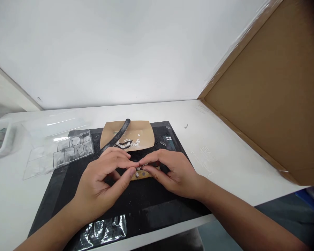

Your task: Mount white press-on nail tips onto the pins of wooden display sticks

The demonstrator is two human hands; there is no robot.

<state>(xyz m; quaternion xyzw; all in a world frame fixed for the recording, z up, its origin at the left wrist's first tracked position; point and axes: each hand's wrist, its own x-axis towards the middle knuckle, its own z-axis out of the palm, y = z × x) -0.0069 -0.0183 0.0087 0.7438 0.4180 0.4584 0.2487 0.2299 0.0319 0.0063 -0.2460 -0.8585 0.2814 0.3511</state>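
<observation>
From the head camera, both hands meet over a small tan strip [143, 173] lying on the black mat [146, 205]. The left hand [102, 184] has thumb and forefinger pinched together at the strip's left end; what they grip is too small to tell. The right hand [172, 172] rests curled on the strip, fingertips pressing it. A tan paper tray [143, 134] with white bits sits just behind

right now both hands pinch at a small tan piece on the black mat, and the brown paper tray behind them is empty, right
Not quite. The head view shows the brown paper tray holds small white bits, with a black tube lying across it. The rest stands: the left hand and right hand pinch at the small tan piece on the black mat.
</observation>
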